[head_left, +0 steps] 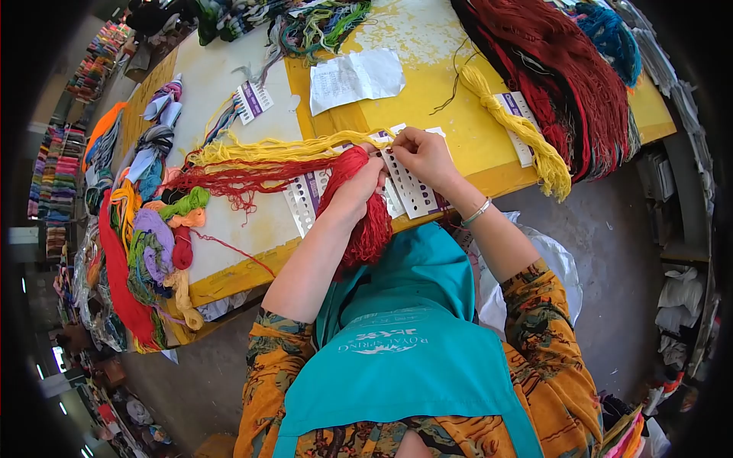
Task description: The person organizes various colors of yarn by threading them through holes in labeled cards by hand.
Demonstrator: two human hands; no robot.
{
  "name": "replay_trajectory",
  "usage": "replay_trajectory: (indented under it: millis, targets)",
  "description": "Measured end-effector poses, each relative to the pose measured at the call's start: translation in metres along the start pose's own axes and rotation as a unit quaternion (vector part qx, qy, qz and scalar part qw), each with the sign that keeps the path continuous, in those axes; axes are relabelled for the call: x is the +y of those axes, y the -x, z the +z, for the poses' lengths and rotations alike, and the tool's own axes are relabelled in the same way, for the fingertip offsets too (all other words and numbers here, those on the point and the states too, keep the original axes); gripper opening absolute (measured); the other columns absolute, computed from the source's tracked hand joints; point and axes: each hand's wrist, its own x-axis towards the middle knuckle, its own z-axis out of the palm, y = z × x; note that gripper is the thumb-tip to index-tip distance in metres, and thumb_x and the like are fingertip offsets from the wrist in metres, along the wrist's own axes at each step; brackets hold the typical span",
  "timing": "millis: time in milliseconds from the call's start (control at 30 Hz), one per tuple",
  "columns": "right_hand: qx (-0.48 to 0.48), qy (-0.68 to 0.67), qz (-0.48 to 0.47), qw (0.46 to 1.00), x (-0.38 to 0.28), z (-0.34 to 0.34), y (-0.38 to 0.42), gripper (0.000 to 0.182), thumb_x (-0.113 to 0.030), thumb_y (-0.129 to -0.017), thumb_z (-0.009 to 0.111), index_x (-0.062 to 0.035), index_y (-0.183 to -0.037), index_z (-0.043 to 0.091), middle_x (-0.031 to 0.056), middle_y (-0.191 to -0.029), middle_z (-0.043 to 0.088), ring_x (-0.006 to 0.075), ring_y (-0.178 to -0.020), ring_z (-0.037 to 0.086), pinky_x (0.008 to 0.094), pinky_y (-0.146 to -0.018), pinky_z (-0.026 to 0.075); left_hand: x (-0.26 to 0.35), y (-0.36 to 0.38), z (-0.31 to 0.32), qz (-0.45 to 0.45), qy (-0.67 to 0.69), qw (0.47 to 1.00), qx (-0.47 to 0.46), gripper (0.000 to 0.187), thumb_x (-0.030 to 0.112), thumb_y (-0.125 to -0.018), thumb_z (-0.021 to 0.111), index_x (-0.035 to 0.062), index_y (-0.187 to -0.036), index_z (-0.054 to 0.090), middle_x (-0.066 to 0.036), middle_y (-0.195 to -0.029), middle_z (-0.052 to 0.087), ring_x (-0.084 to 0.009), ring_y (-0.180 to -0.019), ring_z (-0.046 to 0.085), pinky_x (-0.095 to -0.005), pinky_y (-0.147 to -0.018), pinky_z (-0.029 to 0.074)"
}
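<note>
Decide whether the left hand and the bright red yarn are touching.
Touching: the head view shows the left hand gripping the bright red yarn.

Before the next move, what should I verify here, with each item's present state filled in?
1. Left hand gripping the red bundle: ok.
2. Right hand at the punched card: ok.
3. Thread passing through a hole at the right fingertips: cannot tell, fingers cover it.
4. Loose yellow strands separate from the red: not ok, they touch.
5. Twisted yellow skein away from both hands: ok.
</note>
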Motion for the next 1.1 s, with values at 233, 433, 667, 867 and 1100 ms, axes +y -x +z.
replay_trajectory:
  millis: [233, 433, 667, 867, 1100]
  targets:
    - [0.016, -0.032, 0.010, 0.999, 0.005, 0.001, -0.003, 0.011, -0.011, -0.081, 0.066, -0.0009, -0.085, 0.067, 0.0064, -0.066, 0.065, 0.0119, -0.059, 0.059, 0.0262, -0.057, 0.048, 0.007, 0.000, 0.002, 0.006, -0.024, 1.000, -0.001, 0.011, 0.012, -0.096, 0.048, 0.0051, -0.103, 0.053, -0.003, -0.077, 0.058, -0.0040, -0.053, 0.044, -0.0192, -0.044, 0.033]
    - [-0.016, -0.119, 0.046, 0.992, 0.005, 0.000, -0.004, 0.010, -0.008, -0.084, 0.068, 0.0007, -0.088, 0.067, -0.0014, -0.068, 0.061, 0.0032, -0.059, 0.051, 0.0211, -0.054, 0.043, -0.002, -0.015, -0.012, -0.004, -0.045, 0.998, -0.033, 0.011, 0.017, -0.096, 0.051, 0.0087, -0.093, 0.056, -0.001, -0.074, 0.059, -0.0036, -0.054, 0.047, -0.0183, -0.047, 0.035]
    - [-0.048, 0.037, 0.021, 0.998, -0.002, 0.001, -0.008, 0.017, -0.016, -0.079, 0.072, -0.0032, -0.089, 0.068, 0.0014, -0.064, 0.060, 0.0086, -0.058, 0.055, 0.0250, -0.054, 0.043, 0.010, 0.001, -0.030, 0.048, -0.100, 0.994, 0.025, 0.014, 0.018, -0.093, 0.056, 0.0067, -0.101, 0.058, -0.004, -0.079, 0.065, -0.0064, -0.056, 0.051, -0.0205, -0.050, 0.040]
    - [-0.064, 0.157, 0.055, 0.984, -0.017, 0.002, -0.009, 0.032, -0.034, -0.077, 0.070, -0.0069, -0.092, 0.064, 0.0103, -0.076, 0.068, 0.0277, -0.071, 0.066, 0.0384, -0.063, 0.050, 0.025, 0.007, -0.025, -0.048, -0.020, 0.996, -0.073, 0.012, 0.017, -0.092, 0.057, 0.0057, -0.096, 0.059, -0.001, -0.073, 0.060, -0.0061, -0.051, 0.048, -0.0193, -0.045, 0.035]
    - [-0.071, 0.048, 0.048, 0.995, -0.005, -0.001, -0.010, 0.027, -0.026, -0.080, 0.070, -0.0059, -0.095, 0.061, 0.0034, -0.066, 0.059, 0.0135, -0.060, 0.058, 0.0294, -0.055, 0.043, 0.019, 0.000, -0.028, -0.078, 0.086, 0.988, -0.101, 0.011, 0.019, -0.093, 0.057, 0.0073, -0.094, 0.059, 0.002, -0.070, 0.058, -0.0042, -0.050, 0.047, -0.0181, -0.043, 0.031]
